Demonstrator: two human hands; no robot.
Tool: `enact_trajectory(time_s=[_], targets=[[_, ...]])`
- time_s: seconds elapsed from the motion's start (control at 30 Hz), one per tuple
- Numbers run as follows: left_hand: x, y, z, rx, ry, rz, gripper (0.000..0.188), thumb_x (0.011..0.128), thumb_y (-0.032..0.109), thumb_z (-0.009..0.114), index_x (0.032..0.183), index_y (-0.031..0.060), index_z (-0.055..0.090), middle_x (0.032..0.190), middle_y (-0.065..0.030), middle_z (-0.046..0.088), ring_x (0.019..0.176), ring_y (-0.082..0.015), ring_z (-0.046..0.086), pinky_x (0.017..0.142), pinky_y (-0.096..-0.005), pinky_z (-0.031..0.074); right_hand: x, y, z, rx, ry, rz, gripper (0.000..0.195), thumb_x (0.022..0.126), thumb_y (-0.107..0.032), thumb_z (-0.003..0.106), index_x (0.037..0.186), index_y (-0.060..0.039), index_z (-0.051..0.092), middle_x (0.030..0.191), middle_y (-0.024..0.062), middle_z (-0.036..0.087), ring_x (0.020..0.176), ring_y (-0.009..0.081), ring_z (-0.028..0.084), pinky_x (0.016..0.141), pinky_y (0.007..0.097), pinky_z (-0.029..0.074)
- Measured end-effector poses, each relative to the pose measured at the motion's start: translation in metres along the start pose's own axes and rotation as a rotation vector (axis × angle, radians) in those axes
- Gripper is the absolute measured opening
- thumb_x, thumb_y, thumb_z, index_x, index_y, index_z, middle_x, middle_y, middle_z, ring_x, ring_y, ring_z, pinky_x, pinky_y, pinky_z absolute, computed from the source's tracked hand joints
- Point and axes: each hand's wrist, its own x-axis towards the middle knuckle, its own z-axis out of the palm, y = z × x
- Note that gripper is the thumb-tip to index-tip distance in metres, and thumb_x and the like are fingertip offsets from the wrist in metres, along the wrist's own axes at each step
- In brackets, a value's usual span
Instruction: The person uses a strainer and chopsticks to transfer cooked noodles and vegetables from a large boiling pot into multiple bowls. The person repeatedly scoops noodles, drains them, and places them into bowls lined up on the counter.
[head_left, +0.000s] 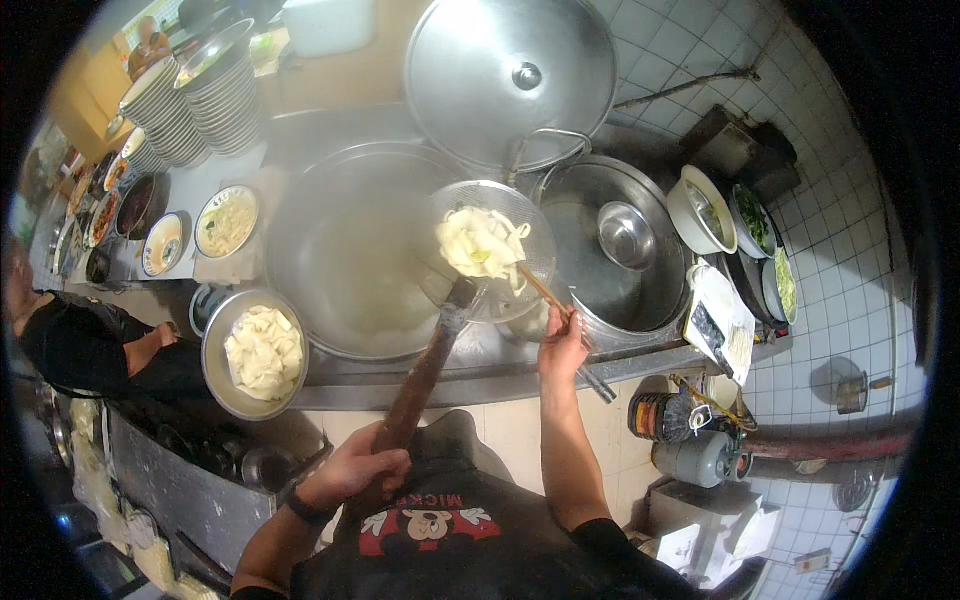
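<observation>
My left hand (375, 466) is closed around the wooden handle of a large wire-mesh strainer (536, 225). Wide pale noodles (481, 241) with a bit of green lie in the strainer, over the right side of a wide steaming pot (352, 247). In my right hand (564, 341) is a pair of wooden chopsticks (546, 289), their tips at the noodles' right edge. Cloudy liquid shows through the steam. Left of the pot's front rim, a metal bowl (212, 375) holds more flat, pale noodle pieces (264, 352).
A second pot (555, 180) with a floating metal bowl (626, 235) stands at right, near a large lid (465, 82). Bowls of greens (752, 217) sit beyond it. Stacked bowls (225, 112) and a filled bowl (227, 222) are at left, where another person (82, 345) stands.
</observation>
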Motion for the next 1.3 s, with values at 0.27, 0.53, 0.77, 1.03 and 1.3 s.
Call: enact_trajectory(time_s=[0.27, 0.53, 0.77, 1.03, 1.3], targets=[[0.025, 0.001, 0.0, -0.064, 0.012, -0.035, 0.016, 0.096, 0.009, 0.059, 0.104, 0.0053, 0.046, 0.074, -0.0035, 0.054, 0.058, -0.0141, 0.053, 0.055, -0.0287, 0.046, 0.019, -0.03, 0.01, 0.3, -0.055, 0.348, 0.023, 0.104, -0.018, 0.05, 0.099, 0.0021, 0.058, 0.09, 0.0102, 0.065, 0.08, 0.0164, 0.066, 0.067, 0.0217, 0.063], [0.042, -0.014, -0.013, -0.139, 0.055, -0.041, 0.02, 0.096, 0.012, 0.06, 0.11, 0.0057, 0.047, 0.077, -0.0044, 0.057, 0.058, -0.0132, 0.054, 0.053, -0.029, 0.047, 0.02, -0.109, 0.04, 0.276, -0.095, 0.264, 0.017, 0.102, -0.015, 0.054, 0.1, 0.0007, 0.059, 0.09, 0.0094, 0.066, 0.075, 0.0153, 0.067, 0.063, 0.0235, 0.064], [0.055, -0.025, -0.028, -0.062, 0.155, 0.038, 0.019, 0.097, 0.01, 0.059, 0.111, 0.006, 0.047, 0.076, -0.0054, 0.057, 0.057, -0.0138, 0.054, 0.051, -0.0298, 0.047, 0.008, -0.183, 0.039, 0.287, -0.169, 0.169, 0.02, 0.101, -0.016, 0.056, 0.1, 0.0022, 0.062, 0.087, 0.0107, 0.068, 0.072, 0.0143, 0.069, 0.062, 0.0227, 0.063], [0.047, -0.005, -0.023, -0.1, 0.15, 0.04, 0.011, 0.095, 0.008, 0.058, 0.1, 0.004, 0.048, 0.071, -0.0057, 0.055, 0.054, -0.0145, 0.054, 0.049, -0.0301, 0.047, -0.018, -0.146, -0.041, -0.77, -0.187, -0.316, 0.024, 0.103, -0.017, 0.054, 0.09, 0.0018, 0.063, 0.086, 0.0075, 0.063, 0.077, 0.0145, 0.062, 0.065, 0.0288, 0.051], [0.023, -0.002, -0.013, -0.055, 0.096, -0.003, 0.021, 0.095, 0.008, 0.056, 0.112, 0.0047, 0.045, 0.075, -0.0061, 0.056, 0.056, -0.0144, 0.052, 0.051, -0.0296, 0.046, -0.065, -0.042, -0.019, -0.817, -0.278, -0.562, 0.019, 0.102, -0.013, 0.051, 0.097, 0.0035, 0.059, 0.095, 0.0077, 0.057, 0.085, 0.0153, 0.06, 0.079, 0.0289, 0.05]])
